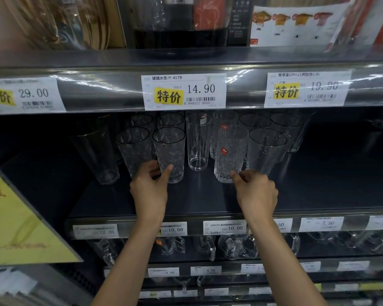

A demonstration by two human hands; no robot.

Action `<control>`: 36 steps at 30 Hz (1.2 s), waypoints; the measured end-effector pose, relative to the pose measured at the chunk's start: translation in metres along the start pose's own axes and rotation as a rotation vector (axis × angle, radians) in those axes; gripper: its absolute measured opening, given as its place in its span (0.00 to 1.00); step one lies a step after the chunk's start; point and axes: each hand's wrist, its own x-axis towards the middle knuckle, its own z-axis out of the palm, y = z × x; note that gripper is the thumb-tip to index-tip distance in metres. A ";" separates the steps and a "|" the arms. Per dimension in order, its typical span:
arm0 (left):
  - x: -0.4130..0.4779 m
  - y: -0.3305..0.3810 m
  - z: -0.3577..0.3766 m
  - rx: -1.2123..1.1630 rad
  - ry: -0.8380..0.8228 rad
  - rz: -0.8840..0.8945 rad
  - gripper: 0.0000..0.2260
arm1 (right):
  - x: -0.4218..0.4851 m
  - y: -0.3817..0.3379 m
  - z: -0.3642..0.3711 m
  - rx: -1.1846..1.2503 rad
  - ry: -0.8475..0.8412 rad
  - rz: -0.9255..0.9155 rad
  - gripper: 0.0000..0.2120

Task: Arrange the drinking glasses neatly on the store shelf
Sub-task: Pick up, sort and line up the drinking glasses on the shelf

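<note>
Tapered glass [169,151], dimpled and clear, stands upright on dark shelf [186,199], front row, left of centre. Left hand [149,186] clamped on its lower part: thumb on the front, fingers wrapped round the left side. Red-sticker glass [230,151], rough-textured, upright in the same row to the right. Right hand [255,191] at its base, thumb tip touching the lower front, other fingers curled just beside the right side; cannot tell whether they actually grip. Straight tumbler [198,142] stands between the 2 glasses, slightly further back, touched by neither hand. More tapered glasses flank the pair and fill a second row behind; a darker tall glass [95,151] sits far left. Price tag [184,91] on the rail above reads 14.90. Handled mugs [237,246] on the shelf below. Yellow sign [20,217] at left edge.
</note>
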 end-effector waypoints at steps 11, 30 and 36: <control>0.003 -0.004 0.001 0.029 -0.006 -0.053 0.14 | 0.004 -0.002 -0.001 0.026 -0.018 0.004 0.16; 0.001 -0.005 0.000 -0.012 -0.006 -0.040 0.11 | 0.008 -0.001 0.005 0.028 -0.044 0.007 0.18; 0.000 -0.002 -0.001 0.012 -0.004 -0.047 0.10 | 0.009 -0.003 0.005 0.044 -0.054 0.044 0.19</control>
